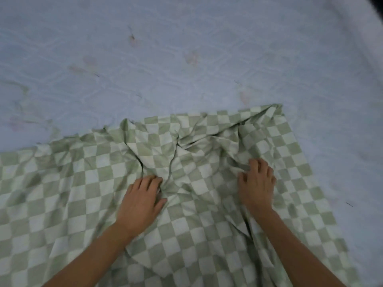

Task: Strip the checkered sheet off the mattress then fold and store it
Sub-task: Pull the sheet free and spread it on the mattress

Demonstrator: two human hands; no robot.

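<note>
— How are the arms held?
— Both bare forearms are stretched forward from the lower edge of the view and angled slightly inward.
— And the hands?
— The left hand [143, 200] is turned palm down, its fingers curled at the tips and its thumb spread to the right; a bunch of the checkered sheet [62, 193] is gripped there.
— The other one?
— The right hand [257, 183] is placed palm down a little farther forward, fingers bent, and the same sheet is pinched under its fingertips.
</note>
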